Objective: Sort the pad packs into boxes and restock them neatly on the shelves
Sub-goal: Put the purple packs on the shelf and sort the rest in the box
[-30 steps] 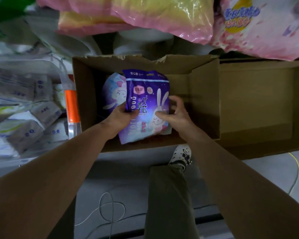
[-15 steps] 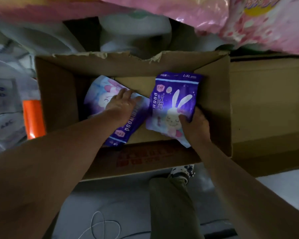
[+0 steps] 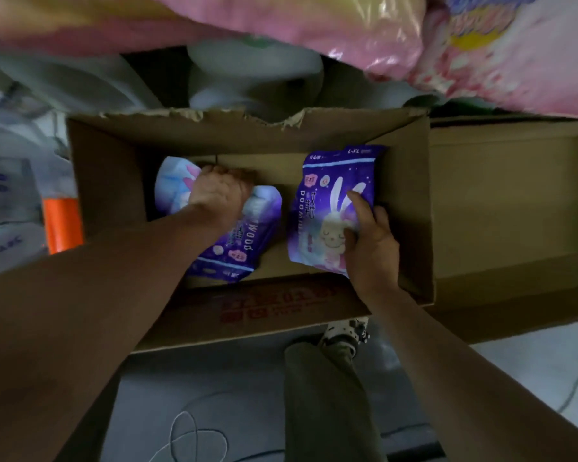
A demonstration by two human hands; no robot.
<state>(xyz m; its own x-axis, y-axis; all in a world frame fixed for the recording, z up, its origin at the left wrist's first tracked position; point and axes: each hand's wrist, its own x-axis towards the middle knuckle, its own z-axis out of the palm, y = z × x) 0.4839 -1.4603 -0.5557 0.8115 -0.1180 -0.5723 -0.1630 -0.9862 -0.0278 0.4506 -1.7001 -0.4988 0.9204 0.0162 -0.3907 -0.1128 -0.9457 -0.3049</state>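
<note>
Inside the open brown cardboard box [image 3: 411, 208], two purple plastic pad packs with rabbit print lie apart on the floor of the box, bare cardboard between them. Left hand [image 3: 219, 191] rests knuckles-up on the left purple pack [image 3: 247, 238], fingers curled onto its far end, apparently grasping it; right hand [image 3: 369, 240] pinches the right purple pack [image 3: 327, 195] at its near right corner, thumb on its face. Both packs run long axis near-to-far, each under its own hand; squaring them side by side looks like the coming move.
</note>
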